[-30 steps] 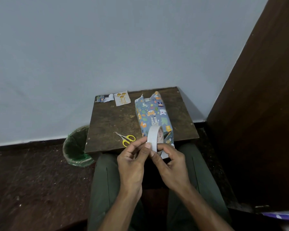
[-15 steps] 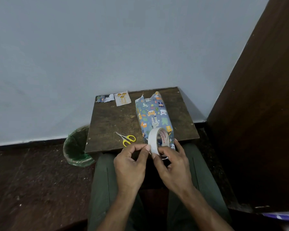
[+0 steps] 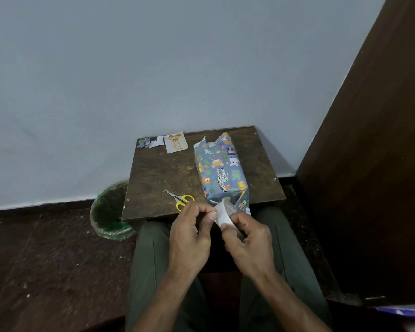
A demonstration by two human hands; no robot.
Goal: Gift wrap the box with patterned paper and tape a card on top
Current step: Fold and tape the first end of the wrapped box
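We have the box [image 3: 219,172] lying lengthwise on the right half of the small table [image 3: 161,173], its long sides already covered in the patterned paper [image 3: 235,164]. By our reading the body wrap is done, but both ends look unfinished: loose flaps stick up at the far end, and the near end hangs open at the table's front edge. The card [image 3: 175,142] sits untouched at the back of the table beside a paper scrap [image 3: 150,142], so taping it on top is yet to come. Over our lap, just in front of the box, we hold the tape roll [image 3: 224,213]. Our right hand [image 3: 249,240] curls around the roll from below, gripping it, while our left hand [image 3: 191,232] pinches at its rim with thumb and fingertips, likely hunting for the tape's free end. Whether any tape is lifted, we cannot tell. Scissors [image 3: 181,199] wait left of the box, and a bin [image 3: 110,214] stands on the floor beyond.
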